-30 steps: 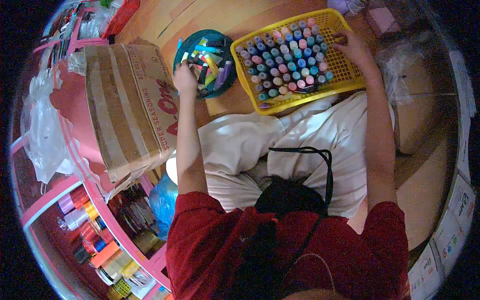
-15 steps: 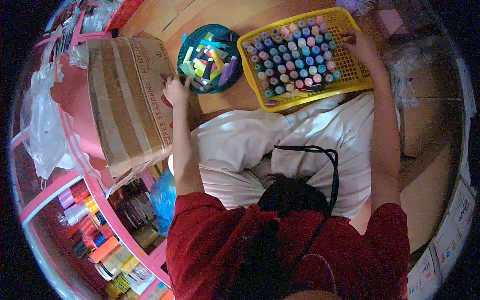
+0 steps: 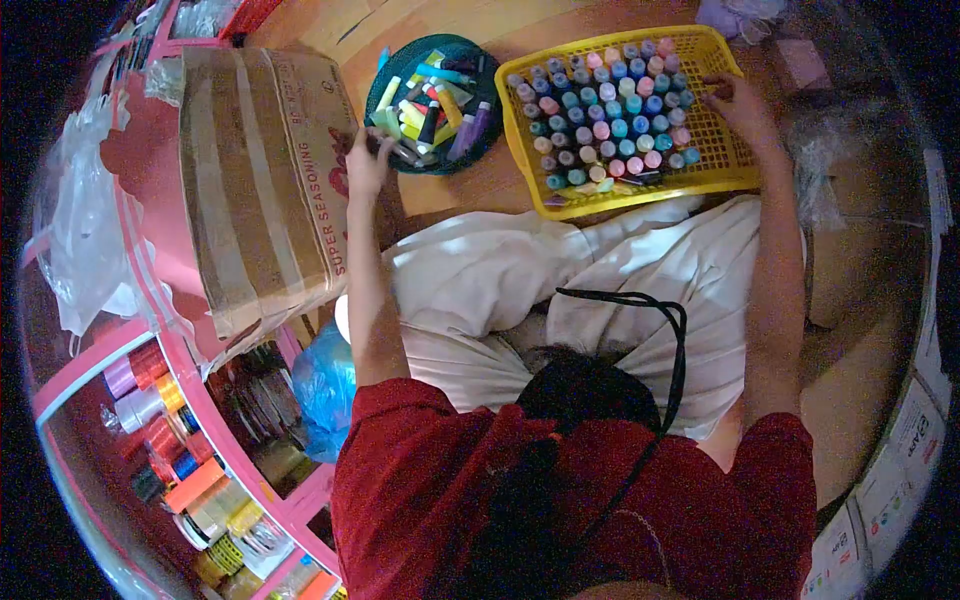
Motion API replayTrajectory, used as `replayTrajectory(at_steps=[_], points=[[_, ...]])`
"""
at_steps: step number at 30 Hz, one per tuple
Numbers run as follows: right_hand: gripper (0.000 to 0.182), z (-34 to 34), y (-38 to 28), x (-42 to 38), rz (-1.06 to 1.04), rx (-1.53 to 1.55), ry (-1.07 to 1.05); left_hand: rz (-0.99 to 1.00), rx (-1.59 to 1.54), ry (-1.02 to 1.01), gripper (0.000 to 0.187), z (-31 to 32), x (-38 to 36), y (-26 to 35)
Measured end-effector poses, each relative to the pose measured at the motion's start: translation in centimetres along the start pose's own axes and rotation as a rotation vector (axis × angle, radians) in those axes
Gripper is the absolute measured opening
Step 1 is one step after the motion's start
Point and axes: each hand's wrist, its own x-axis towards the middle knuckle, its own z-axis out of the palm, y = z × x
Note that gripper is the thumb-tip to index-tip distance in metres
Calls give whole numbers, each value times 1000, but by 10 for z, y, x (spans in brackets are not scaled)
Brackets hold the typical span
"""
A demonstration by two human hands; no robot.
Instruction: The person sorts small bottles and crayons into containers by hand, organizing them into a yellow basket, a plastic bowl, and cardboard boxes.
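Note:
A round dark green mesh basket (image 3: 487,125) holds loose tubes in yellow, white, black and purple. My left hand (image 3: 368,165) is at its lower left rim, finger and thumb astride the edge. To the right, a yellow plastic basket (image 3: 590,208) carries rows of small capped bottles in blue, teal, pink and grey, standing upright. My right hand (image 3: 745,110) grips the right rim of this basket, with some fingertips over the inside. The bottles (image 3: 620,110) fill most of it, leaving bare mesh along the right side.
A taped cardboard box (image 3: 260,190) stands left of my left arm. Lower left, a pink shelf (image 3: 180,350) holds ribbon spools (image 3: 165,440). A blue plastic bag (image 3: 325,390) lies beside it. My crossed legs (image 3: 480,260) are just below the baskets.
The whole view has shifted slightly, so both baskets appear farther right. My left finger and thumb look more spread at the green basket's rim. My right hand stays on the yellow basket.

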Motion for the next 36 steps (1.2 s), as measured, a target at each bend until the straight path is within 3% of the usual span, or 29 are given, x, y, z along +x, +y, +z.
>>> replayTrajectory(at_steps=[2,5,6,7,9,11,12,14,15,16,19,22,25,28,30,33,36], points=[[33,-1,0,-3,-81,-50,48,-11,-97,-11,21,-7,-8,20],[32,-5,-3,-5,-41,23,41,-6,-141,364,26,-21,-18,50],[32,-7,-4,-7,2,73,27,132,-63,516,27,-28,-17,46],[33,-14,-11,-11,25,127,-9,123,-7,652,28,-40,-20,63],[34,-34,-32,-23,70,234,-80,-373,-792,457,31,-64,-49,126],[34,-54,-76,-51,-202,197,-52,-420,-1261,285,32,-66,-68,137],[34,-58,-98,-64,-338,176,-39,-445,-1341,239,33,-59,-80,155],[38,-43,-120,-81,-451,456,-175,-449,-1502,67,33,-23,-102,177],[40,-41,-140,-94,-375,540,-308,-427,-1578,-58,33,1,-113,179],[42,-43,-159,-106,-315,463,-344,-430,-1506,-102,33,10,-118,205],[40,-1,-161,-129,-543,386,21,-488,-1361,-284,33,26,-133,248],[38,-3,-155,-147,-440,571,-33,-446,-1296,-349,35,33,-134,261],[28,2,-169,-167,-80,1167,-78,-398,-1287,-405,36,41,-136,271],[20,7,-157,-167,-117,895,29,-348,-1259,-417,36,42,-139,279],[19,-3,-153,-164,-45,953,135,-202,-1157,-353,32,34,-136,285],[23,-36,-125,-134,-47,606,341,-92,-1119,-288,30,33,-132,271],[32,-44,-73,-93,62,218,295,-228,-1065,-211,27,41,-137,246]])
